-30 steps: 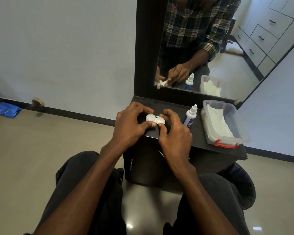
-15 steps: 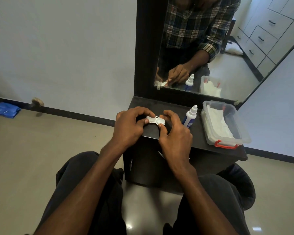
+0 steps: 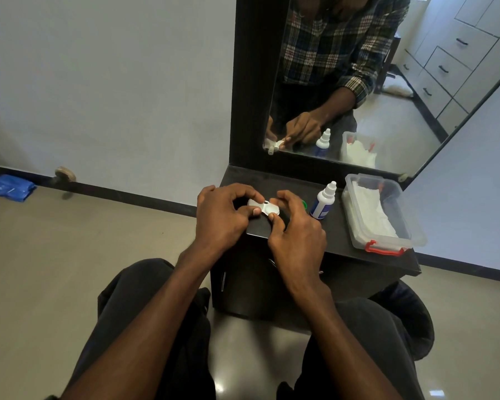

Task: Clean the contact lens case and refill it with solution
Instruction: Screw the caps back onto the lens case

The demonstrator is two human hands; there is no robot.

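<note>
Since a second ago, our two hands have kept the white contact lens case pinched between them and turned it a little, so that its right-hand well now faces up toward us, and a small green object now peeks out just behind our right knuckles. We hold the case just above the front left part of the dark desk. Our left hand has its grip closed on the left end of the case, thumb underneath and curled fingers over the top. Our right hand has its grip closed on the right end, thumb tip against the near rim of the round well and forefinger bent over the far side. Just beside our right hand stands a small white solution bottle with a blue label and a pointed nozzle, upright on the desk. To its right sits a clear plastic box with a red latch at its near end, holding folded white tissues. Behind the desk a dark-framed mirror leans up against the pale wall and reflects our hands, the bottle and the box. Our knees in dark trousers sit on either side of the desk. Far off to the left, on the floor by the skirting, lies a crumpled blue bag, with a round doorstop near it.
</note>
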